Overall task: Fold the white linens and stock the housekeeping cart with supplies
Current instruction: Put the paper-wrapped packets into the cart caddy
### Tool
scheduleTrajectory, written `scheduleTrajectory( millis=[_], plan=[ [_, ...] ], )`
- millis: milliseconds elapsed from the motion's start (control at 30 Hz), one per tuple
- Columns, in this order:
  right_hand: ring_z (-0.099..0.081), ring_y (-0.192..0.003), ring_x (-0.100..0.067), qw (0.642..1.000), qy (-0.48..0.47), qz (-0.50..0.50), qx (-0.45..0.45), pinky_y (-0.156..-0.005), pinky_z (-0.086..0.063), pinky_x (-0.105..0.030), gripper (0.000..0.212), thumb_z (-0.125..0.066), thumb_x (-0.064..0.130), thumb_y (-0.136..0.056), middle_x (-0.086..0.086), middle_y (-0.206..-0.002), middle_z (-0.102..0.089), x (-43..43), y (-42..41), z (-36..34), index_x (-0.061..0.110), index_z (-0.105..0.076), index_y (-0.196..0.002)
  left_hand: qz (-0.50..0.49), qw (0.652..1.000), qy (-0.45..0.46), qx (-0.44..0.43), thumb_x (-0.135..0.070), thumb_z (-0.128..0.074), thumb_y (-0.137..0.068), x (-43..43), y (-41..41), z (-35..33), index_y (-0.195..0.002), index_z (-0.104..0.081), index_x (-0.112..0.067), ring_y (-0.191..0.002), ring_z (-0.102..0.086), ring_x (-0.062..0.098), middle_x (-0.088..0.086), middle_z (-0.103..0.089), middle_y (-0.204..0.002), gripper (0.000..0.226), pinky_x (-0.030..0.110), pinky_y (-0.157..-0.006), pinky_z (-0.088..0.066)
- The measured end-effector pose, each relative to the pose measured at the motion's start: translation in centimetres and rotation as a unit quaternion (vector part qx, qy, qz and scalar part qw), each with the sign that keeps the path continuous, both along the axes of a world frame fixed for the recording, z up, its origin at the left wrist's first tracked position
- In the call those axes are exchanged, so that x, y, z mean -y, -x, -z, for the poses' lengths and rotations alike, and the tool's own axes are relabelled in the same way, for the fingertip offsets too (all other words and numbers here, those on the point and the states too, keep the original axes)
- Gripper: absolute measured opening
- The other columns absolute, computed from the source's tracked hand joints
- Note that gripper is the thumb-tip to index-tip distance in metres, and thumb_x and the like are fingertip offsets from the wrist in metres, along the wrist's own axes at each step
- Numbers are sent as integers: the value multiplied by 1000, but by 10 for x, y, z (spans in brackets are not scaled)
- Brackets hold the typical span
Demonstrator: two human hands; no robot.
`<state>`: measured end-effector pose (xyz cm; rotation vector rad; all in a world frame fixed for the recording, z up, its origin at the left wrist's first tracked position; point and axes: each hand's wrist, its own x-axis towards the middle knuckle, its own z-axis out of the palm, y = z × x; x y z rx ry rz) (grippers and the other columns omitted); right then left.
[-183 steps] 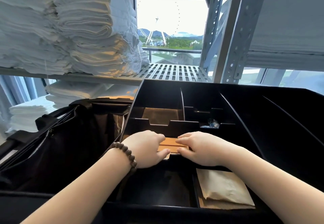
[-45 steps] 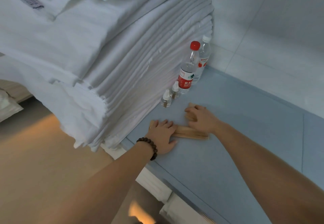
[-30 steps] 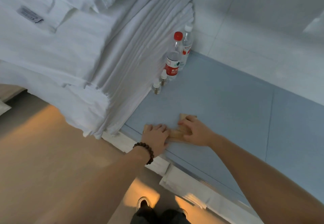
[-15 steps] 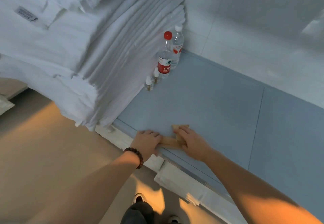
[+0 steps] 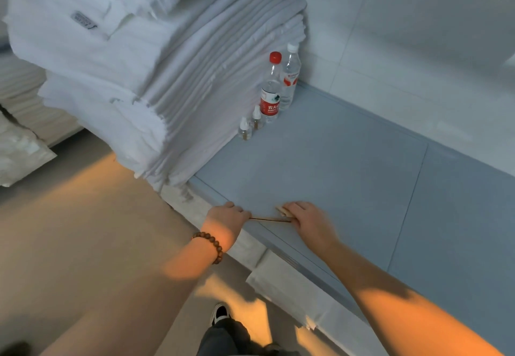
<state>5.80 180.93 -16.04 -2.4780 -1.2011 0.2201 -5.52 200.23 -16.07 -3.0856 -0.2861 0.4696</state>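
A thin stack of tan flat packets (image 5: 269,219) is held edge-on at the front edge of a grey-blue platform (image 5: 348,177). My left hand (image 5: 226,217), with a bead bracelet at the wrist, grips the stack's left end. My right hand (image 5: 306,216) grips its right end, fingers curled over the top, and a pale corner pokes out beside the fingers. A tall pile of folded white linens (image 5: 156,57) stands on the platform's left part.
Two water bottles, one with a red cap (image 5: 271,91) and one with a white cap (image 5: 289,77), stand by the linens with two small vials (image 5: 250,127). White tiled wall (image 5: 404,49) behind. Beige floor (image 5: 83,230) below, my shoe (image 5: 220,312) near the platform's base.
Six seconds ago both hands pressed packets into the black cart tray. Over the last second and a half they slid the tan stack back to the platform's front edge and tipped it edge-on.
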Motion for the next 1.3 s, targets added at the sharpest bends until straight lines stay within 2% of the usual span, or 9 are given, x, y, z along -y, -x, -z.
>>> scheduleTrajectory(
  millis=[200, 300, 433, 567, 667, 900, 1000, 1100, 1300],
  plan=[
    [-64, -94, -29, 992, -115, -47, 36, -81, -50, -40, 22, -68, 9, -84, -5, -101, -71, -13, 20, -35, 10, -71, -106, -78, 989, -28, 123, -7, -58, -87, 11, 50, -24, -112, -61, -26, -89, -56, 15, -6, -64, -93, 32, 26, -59, -42],
    [-67, -82, -29, 980, -173, -83, 56, -73, -52, -39, 21, -74, 6, -78, -4, -91, -73, -24, 31, -53, 10, -73, -99, -131, 979, -27, 151, -10, -44, -95, 14, 76, -30, -123, -55, -28, -101, -53, 17, -6, -62, -104, 34, 29, -64, -41],
    [-66, -80, -29, 963, -221, -150, 41, -70, -52, -37, 26, -74, 2, -75, -4, -90, -72, -43, 52, -72, 11, -73, -99, -209, 958, -55, 186, -22, -42, -100, 20, 121, -52, -116, -59, -28, -102, -54, 17, -6, -62, -107, 24, 30, -71, -45],
    [-64, -89, -23, 940, -242, -240, -10, -77, -49, -30, 34, -71, -2, -75, 1, -97, -71, -71, 86, -91, 15, -72, -105, -263, 928, -63, 257, -8, -77, -74, 33, 170, -91, -88, -73, -20, -72, -63, 24, 0, -68, -76, 18, 28, -48, -48],
    [-63, -91, -22, 910, -258, -323, -25, -80, -50, -31, 37, -70, -2, -75, 2, -101, -71, -97, 119, -109, 15, -71, -107, -310, 903, -115, 275, -2, -88, -56, 40, 212, -110, -73, -74, -17, -55, -61, 24, 0, -64, -60, 27, 26, -38, -44],
    [-59, -91, -16, 828, -313, -464, -32, -84, -41, -24, 40, -72, -4, -73, -1, -100, -71, -151, 211, -158, 14, -71, -109, -444, 831, -203, 268, 1, -85, -56, 54, 310, -167, -72, -73, -15, -55, -60, 24, 1, -61, -58, 26, 26, -37, -43],
    [-54, -91, -11, 783, -347, -515, -37, -88, -39, -21, 40, -75, -7, -69, -2, -98, -71, -168, 256, -181, 11, -72, -106, -513, 788, -236, 245, -3, -80, -67, 65, 353, -190, -85, -74, -18, -68, -63, 23, -2, -66, -71, 24, 31, -47, -51],
    [-57, -93, -13, 745, -352, -564, -56, -87, -35, -12, 41, -73, -5, -72, 0, -101, -71, -183, 302, -205, 14, -71, -108, -568, 741, -272, 233, -14, -60, -90, 78, 394, -212, -114, -66, -28, -96, -59, 16, -8, -66, -102, 28, 32, -73, -53],
    [-58, -98, -11, 650, -380, -650, -105, -90, -40, -16, 31, -63, 13, -83, 6, -108, -69, -202, 405, -256, 18, -69, -113, -635, 643, -368, 222, -19, -59, -91, 113, 475, -263, -110, -66, -30, -90, -60, 15, -10, -67, -97, 23, 30, -70, -52]
  ],
)
